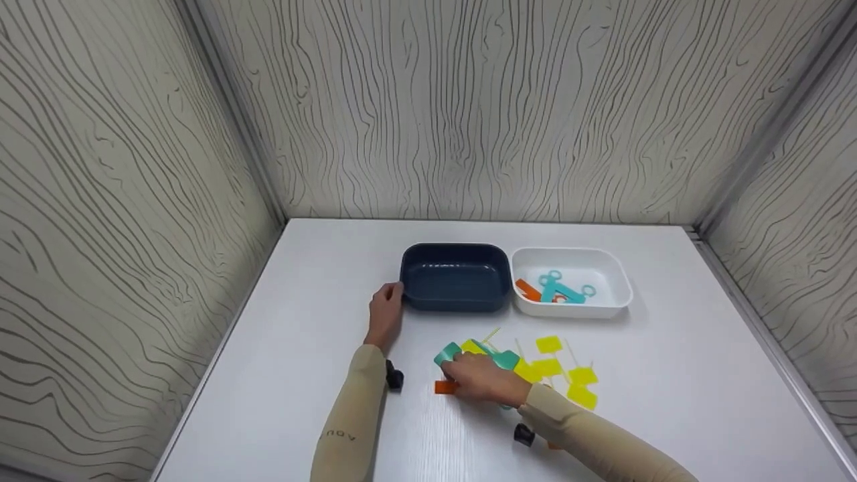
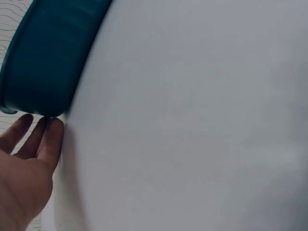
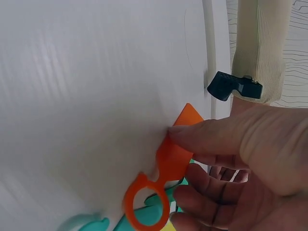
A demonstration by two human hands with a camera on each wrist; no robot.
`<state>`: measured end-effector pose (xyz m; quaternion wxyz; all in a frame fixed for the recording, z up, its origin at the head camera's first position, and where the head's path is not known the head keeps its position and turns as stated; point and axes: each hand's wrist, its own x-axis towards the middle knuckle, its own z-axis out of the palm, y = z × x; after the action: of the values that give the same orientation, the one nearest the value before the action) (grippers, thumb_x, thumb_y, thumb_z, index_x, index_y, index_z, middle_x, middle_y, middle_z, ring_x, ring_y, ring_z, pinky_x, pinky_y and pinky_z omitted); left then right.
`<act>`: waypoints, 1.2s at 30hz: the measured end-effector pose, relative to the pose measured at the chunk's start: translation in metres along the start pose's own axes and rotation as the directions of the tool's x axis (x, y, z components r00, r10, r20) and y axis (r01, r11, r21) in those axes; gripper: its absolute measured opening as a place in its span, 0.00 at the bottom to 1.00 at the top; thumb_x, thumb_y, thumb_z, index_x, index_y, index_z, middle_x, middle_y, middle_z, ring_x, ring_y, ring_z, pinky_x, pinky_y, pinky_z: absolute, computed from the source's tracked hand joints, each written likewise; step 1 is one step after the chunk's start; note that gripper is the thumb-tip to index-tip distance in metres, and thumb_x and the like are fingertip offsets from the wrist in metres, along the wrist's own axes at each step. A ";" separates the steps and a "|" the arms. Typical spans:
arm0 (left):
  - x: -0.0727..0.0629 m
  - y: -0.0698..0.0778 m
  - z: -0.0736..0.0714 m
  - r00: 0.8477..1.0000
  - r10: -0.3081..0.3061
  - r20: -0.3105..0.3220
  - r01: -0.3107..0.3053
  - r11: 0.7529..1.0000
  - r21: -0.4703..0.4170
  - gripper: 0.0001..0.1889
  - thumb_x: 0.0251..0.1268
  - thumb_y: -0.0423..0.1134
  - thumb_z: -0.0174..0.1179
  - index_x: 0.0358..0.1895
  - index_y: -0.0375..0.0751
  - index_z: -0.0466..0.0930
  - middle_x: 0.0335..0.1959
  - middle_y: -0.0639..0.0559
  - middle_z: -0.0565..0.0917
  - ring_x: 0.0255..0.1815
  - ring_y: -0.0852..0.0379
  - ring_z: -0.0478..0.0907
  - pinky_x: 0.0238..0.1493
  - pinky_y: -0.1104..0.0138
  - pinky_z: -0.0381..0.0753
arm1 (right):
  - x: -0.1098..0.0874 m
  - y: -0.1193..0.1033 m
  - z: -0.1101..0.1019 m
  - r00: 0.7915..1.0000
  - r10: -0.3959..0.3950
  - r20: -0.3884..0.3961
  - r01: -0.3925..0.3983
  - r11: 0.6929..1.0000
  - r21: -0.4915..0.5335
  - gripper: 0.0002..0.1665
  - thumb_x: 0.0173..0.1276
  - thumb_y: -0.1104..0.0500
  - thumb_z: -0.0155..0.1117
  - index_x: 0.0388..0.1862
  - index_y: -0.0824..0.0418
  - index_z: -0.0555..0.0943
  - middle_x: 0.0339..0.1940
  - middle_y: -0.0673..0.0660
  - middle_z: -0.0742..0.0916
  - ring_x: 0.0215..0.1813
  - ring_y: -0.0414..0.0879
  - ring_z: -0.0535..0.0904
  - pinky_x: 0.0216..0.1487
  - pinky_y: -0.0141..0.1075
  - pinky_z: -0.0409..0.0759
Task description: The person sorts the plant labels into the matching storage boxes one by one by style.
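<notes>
1. Nearest the camera are the two sleeves of the person, each with a small black clip at the wrist; the left clip (image 1: pixel 394 379) sits beside the left forearm.
2. The right hand (image 1: pixel 483 379) lies low on the white table (image 1: pixel 669 415), near the front and a little right of the middle. Its thumb (image 3: pixel 211 137) presses on an orange tag (image 3: pixel 168 166) with a ring at one end, while the curled fingers lie just under the tag, so the tag is pinched between them.
3. In the head view the orange tag (image 1: pixel 444 387) shows at the left edge of that hand, touching the table.
4. Teal tags (image 1: pixel 447 353) lie just beyond the hand, and yellow tags (image 1: pixel 549 345) are scattered to its right.
5. The left hand (image 1: pixel 385 313) rests farther off, to the left; its straight fingers (image 2: pixel 50 139) touch the near left corner of the dark blue tray (image 1: pixel 455 276), gripping nothing.
6. Just right of that tray stands a white tray (image 1: pixel 619 288), holding teal and orange tags.
</notes>
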<state>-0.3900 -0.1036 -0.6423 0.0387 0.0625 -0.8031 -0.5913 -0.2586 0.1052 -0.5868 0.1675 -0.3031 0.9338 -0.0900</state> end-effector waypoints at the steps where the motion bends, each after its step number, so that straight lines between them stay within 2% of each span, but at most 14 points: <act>1: 0.000 0.000 0.000 1.000 0.004 -0.003 -0.004 1.000 -0.001 0.26 0.73 0.60 0.45 0.55 0.43 0.80 0.51 0.50 0.84 0.57 0.52 0.78 0.62 0.56 0.74 | 0.000 0.000 0.000 1.000 -0.003 -0.009 0.003 1.000 -0.010 0.08 0.61 0.62 0.68 0.39 0.52 0.80 0.30 0.49 0.79 0.30 0.42 0.70 0.34 0.33 0.73; 14: 0.001 0.001 0.001 1.000 0.017 -0.023 -0.017 1.000 0.002 0.26 0.74 0.57 0.46 0.54 0.40 0.81 0.50 0.48 0.84 0.56 0.51 0.79 0.62 0.56 0.74 | -0.004 0.002 0.003 0.998 -0.038 -0.053 0.037 0.999 -0.020 0.06 0.65 0.66 0.62 0.32 0.54 0.79 0.22 0.47 0.75 0.26 0.41 0.67 0.30 0.32 0.69; 21: -0.001 0.003 0.001 1.000 0.002 -0.015 -0.002 1.000 -0.005 0.25 0.74 0.57 0.46 0.54 0.42 0.81 0.51 0.48 0.84 0.56 0.51 0.78 0.62 0.56 0.74 | -0.010 0.013 -0.007 0.995 -0.036 -0.094 0.035 0.999 -0.017 0.06 0.64 0.65 0.64 0.32 0.54 0.79 0.23 0.46 0.78 0.25 0.41 0.68 0.29 0.32 0.71; 27: -0.003 0.004 0.001 1.000 -0.002 -0.017 0.001 1.000 -0.006 0.24 0.74 0.58 0.46 0.54 0.43 0.81 0.51 0.48 0.84 0.56 0.51 0.79 0.62 0.55 0.74 | -0.019 0.029 -0.024 0.995 0.027 -0.101 -0.023 0.999 0.034 0.02 0.66 0.63 0.62 0.37 0.56 0.81 0.28 0.49 0.82 0.28 0.43 0.71 0.33 0.36 0.75; 30: -0.003 0.004 0.000 1.000 0.007 -0.016 -0.007 1.000 -0.015 0.25 0.74 0.57 0.46 0.54 0.42 0.81 0.51 0.48 0.84 0.56 0.51 0.79 0.62 0.55 0.74 | -0.022 0.038 -0.036 0.992 0.082 -0.101 -0.076 0.995 0.059 0.05 0.67 0.63 0.62 0.41 0.57 0.81 0.32 0.51 0.84 0.31 0.44 0.72 0.38 0.39 0.77; 36: -0.002 0.003 0.000 1.000 0.017 -0.012 -0.017 1.000 -0.007 0.25 0.74 0.57 0.46 0.55 0.42 0.80 0.51 0.48 0.84 0.56 0.52 0.79 0.62 0.56 0.74 | -0.028 0.061 -0.058 0.979 0.148 -0.138 -0.129 0.982 0.141 0.04 0.67 0.63 0.63 0.40 0.58 0.81 0.32 0.52 0.84 0.30 0.45 0.73 0.38 0.39 0.79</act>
<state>-0.3884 -0.1028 -0.6394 0.0485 0.0590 -0.8014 -0.5933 -0.2910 0.1741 -0.5423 0.1231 -0.2180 0.9546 -0.1616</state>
